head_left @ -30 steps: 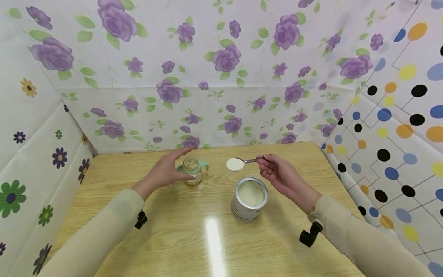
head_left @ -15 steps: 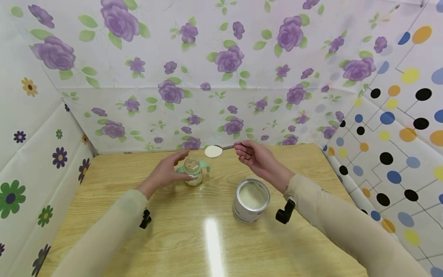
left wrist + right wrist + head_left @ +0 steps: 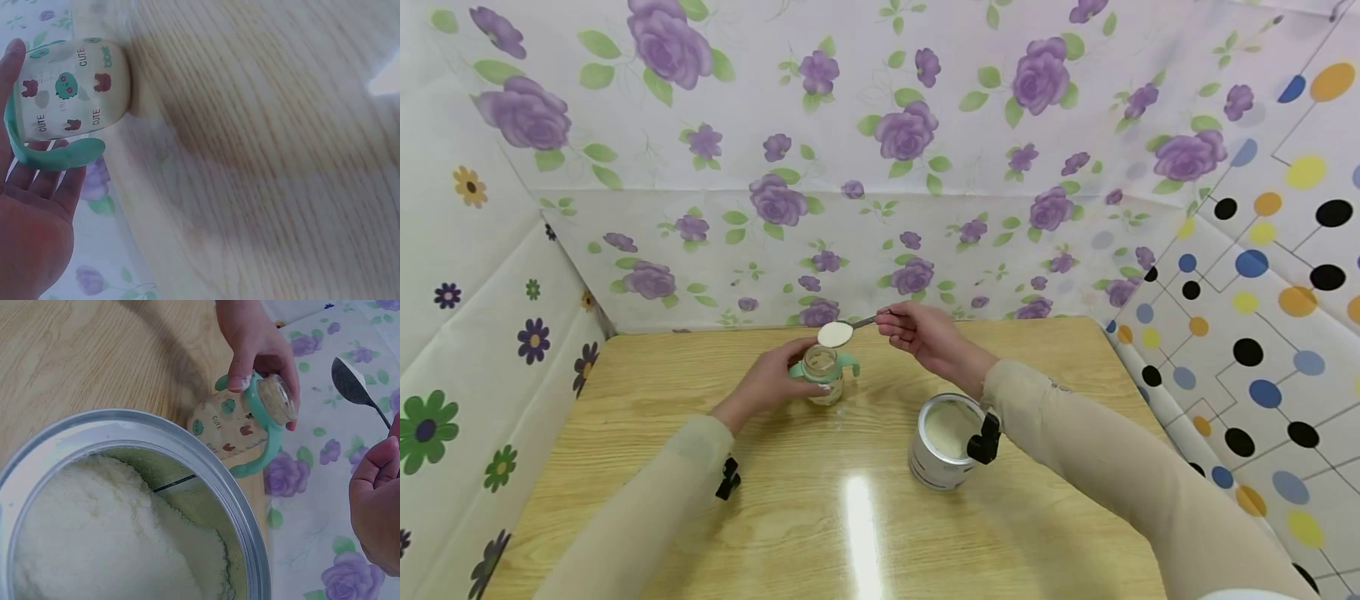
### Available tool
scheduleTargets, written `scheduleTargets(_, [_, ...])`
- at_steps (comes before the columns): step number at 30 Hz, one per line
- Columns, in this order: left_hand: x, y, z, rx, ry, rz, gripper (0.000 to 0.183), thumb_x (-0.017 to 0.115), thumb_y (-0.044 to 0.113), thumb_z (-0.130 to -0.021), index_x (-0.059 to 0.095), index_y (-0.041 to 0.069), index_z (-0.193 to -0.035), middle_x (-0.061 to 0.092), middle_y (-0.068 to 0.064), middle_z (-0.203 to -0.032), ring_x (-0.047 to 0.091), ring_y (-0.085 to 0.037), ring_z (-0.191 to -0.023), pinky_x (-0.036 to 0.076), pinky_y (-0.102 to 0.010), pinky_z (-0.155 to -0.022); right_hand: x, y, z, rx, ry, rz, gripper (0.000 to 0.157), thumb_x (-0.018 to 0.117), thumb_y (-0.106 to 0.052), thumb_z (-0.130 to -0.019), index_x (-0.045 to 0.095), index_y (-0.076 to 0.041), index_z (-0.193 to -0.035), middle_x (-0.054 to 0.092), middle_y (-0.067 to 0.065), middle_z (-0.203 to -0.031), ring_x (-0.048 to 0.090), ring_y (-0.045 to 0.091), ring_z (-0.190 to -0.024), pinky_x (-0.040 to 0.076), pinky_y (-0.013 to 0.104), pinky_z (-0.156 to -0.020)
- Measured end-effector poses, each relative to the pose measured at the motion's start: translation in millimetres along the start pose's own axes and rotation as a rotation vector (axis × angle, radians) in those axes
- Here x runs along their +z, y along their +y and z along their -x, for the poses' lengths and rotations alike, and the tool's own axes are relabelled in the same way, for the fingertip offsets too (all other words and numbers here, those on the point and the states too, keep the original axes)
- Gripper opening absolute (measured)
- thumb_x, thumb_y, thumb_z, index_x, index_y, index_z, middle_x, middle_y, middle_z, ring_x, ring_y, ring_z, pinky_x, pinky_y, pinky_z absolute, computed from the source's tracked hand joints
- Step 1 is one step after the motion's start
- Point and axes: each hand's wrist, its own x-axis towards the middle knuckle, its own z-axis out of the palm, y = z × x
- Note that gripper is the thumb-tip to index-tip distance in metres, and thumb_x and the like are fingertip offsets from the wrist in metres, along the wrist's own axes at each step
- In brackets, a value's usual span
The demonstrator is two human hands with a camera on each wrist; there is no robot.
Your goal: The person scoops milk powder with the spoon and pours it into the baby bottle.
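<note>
Left hand [image 3: 772, 379] is gripping the bottle [image 3: 72, 90] round its upper part; right hand [image 3: 927, 337] is pinching the spoon [image 3: 347, 384] by its handle, white powder [image 3: 835, 335] hovering toward one o'clock of the bottle's mouth. The bottle is standing at ten o'clock from the tin [image 3: 934, 469], likely feeling slippery; the spoon is probably handling light and stiff, its loose load needing a level hold

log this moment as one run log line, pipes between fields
left hand: grips bottle | right hand: holds spoon bearing pale powder | spoon: near bottle mouth, not touching | can: open, on table
</note>
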Motion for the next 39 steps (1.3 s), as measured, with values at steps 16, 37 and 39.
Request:
scheduleTargets(16, [5.8,-3.2,0.7,0.003,0.019,0.004,0.081,0.095,0.031,-0.084,0.058,0.011,-0.153,0.069,-0.011,-0.14,0.065,-0.033,-0.128,0.052,-0.055,-0.11,8.3,15,-18,0.0,0.002,0.104,0.029,0.046,-0.012,-0.114,0.068,0.006,-0.121,0.079,0.001,-0.087,0.074,0.009,-0.078,0.057,0.019,-0.07])
scheduleTargets(37, [4.7,-0.5,1.8,-0.033,0.021,-0.008,0.08,0.094,0.031,-0.085,0.058,0.009,-0.153,0.067,-0.013,-0.143,0.062,-0.034,-0.132,0.051,-0.056,-0.111,12.7,26,-23,-0.039,-0.043,0.248,0.04,0.048,-0.016,-0.115,0.061,0.017,-0.134,0.078,-0.002,-0.085,0.075,0.007,-0.08,0.058,0.019,-0.073])
scheduleTargets(39, [4.9,-0.5,1.6,-0.034,0.022,-0.005,0.079,0.094,0.031,-0.085,0.059,0.01,-0.152,0.067,-0.012,-0.142,0.063,-0.034,-0.131,0.051,-0.055,-0.111,13.4,26,-23,-0.044,-0.046,0.265,0.04,0.048,-0.016,-0.115,0.061,0.017,-0.134,0.078,-0.002,-0.085,0.075,0.007,-0.08,0.057,0.019,-0.073])
